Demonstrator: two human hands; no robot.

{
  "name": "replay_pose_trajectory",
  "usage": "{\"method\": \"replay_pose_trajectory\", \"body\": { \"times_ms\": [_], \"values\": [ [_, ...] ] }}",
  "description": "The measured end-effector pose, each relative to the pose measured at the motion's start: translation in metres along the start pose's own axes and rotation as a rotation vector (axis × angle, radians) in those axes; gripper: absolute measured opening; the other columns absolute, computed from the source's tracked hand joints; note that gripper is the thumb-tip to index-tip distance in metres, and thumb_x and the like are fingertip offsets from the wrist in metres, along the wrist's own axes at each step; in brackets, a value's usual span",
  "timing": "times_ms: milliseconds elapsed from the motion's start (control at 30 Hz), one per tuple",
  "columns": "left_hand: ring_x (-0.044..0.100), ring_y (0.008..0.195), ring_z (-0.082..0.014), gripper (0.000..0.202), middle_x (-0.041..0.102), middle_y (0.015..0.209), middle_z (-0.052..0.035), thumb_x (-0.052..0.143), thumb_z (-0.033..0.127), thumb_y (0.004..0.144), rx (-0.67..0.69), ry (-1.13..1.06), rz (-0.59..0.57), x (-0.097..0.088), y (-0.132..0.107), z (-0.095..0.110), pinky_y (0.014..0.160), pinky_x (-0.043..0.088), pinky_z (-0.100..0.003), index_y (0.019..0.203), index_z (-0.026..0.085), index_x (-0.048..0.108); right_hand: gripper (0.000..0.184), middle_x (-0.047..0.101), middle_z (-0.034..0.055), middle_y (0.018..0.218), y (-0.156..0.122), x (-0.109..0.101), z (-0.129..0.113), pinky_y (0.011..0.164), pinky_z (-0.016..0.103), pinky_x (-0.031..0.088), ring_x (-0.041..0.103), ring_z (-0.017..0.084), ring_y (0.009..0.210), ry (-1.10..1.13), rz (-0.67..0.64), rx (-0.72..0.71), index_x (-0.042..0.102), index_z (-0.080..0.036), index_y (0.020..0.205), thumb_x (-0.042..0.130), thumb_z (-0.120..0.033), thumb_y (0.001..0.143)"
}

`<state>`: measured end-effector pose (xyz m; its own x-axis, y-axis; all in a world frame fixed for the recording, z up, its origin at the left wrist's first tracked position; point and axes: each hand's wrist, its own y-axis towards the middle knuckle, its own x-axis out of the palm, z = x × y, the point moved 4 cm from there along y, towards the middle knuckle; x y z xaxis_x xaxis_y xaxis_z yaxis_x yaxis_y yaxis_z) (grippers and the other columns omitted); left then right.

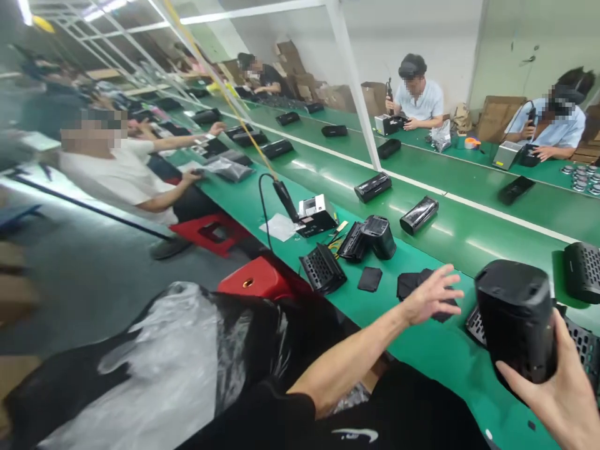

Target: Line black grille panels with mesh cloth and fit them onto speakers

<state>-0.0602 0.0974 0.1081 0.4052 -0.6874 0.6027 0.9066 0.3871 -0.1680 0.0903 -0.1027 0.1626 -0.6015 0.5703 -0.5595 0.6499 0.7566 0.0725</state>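
Hands: apart.
Left hand (434,294): open, fingers spread, holding nothing, just above black scraps (412,284); their material is hard to make out.
Right hand (546,390): clamped on housing, at frame's lower right corner, partly cut off.
Housing (515,319): matte black cylinder, held up beside left hand, its far side hidden.
Grille (581,347): black, perforated, just behind housing, partly hidden by it, cut off by frame edge.
Bench (440,356): smooth green surface, below housing.
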Motion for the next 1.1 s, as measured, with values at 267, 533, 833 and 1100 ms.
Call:
{"method": "replay_pose_trajectory", "body": {
  "times_ms": [267, 533, 833, 1100],
  "values": [
    [0.056, 0.131, -0.0340, 0.100, 0.057, 0.148, -0.0119, 0.098, 0.049, 0.060, 0.093, 0.570, -0.049, 0.015, 0.001, 0.027, 0.115, 0.043, -0.048, 0.150, 0.028, 0.057, 0.081, 0.062, 0.0176, 0.132, 0.000, -0.013, -0.019, 0.094, 0.065, 0.051, 0.062, 0.044, 0.117, -0.724, -0.183, -0.438, 0.035, -0.028, 0.166, 0.056, -0.054, 0.092],
    [0.058, 0.128, -0.0346, 0.100, 0.057, 0.146, -0.0135, 0.094, 0.053, 0.062, 0.063, 0.438, -0.048, -0.002, -0.008, 0.018, 0.109, 0.047, -0.046, 0.149, 0.025, 0.053, 0.103, 0.050, 0.0155, 0.158, -0.041, -0.031, 0.022, 0.117, 0.058, 0.037, 0.048, 0.041, 0.143, 0.091, -0.041, 0.196, 0.030, -0.026, 0.165, 0.076, -0.067, 0.082],
    [0.059, 0.116, -0.0302, 0.096, 0.058, 0.135, -0.0101, 0.093, 0.052, 0.061, 0.037, 0.573, -0.092, 0.002, -0.005, 0.018, 0.101, 0.050, -0.042, 0.144, 0.024, 0.053, 0.075, 0.061, 0.0097, 0.142, -0.054, -0.024, 0.015, 0.103, 0.047, 0.046, 0.059, 0.037, 0.124, 0.074, 0.126, 0.306, 0.059, -0.026, 0.139, 0.080, -0.063, 0.078],
    [0.052, 0.136, -0.0316, 0.086, 0.061, 0.139, -0.0064, 0.088, 0.062, 0.070, -0.375, 0.392, 0.003, -0.020, 0.007, 0.002, 0.119, 0.036, -0.046, 0.143, 0.028, 0.058, 0.093, 0.054, 0.0119, 0.149, -0.055, -0.010, 0.046, 0.094, 0.044, 0.053, 0.060, 0.037, 0.123, 0.111, -0.087, 0.487, 0.047, -0.029, 0.155, 0.078, -0.070, 0.078]
  ]
}}
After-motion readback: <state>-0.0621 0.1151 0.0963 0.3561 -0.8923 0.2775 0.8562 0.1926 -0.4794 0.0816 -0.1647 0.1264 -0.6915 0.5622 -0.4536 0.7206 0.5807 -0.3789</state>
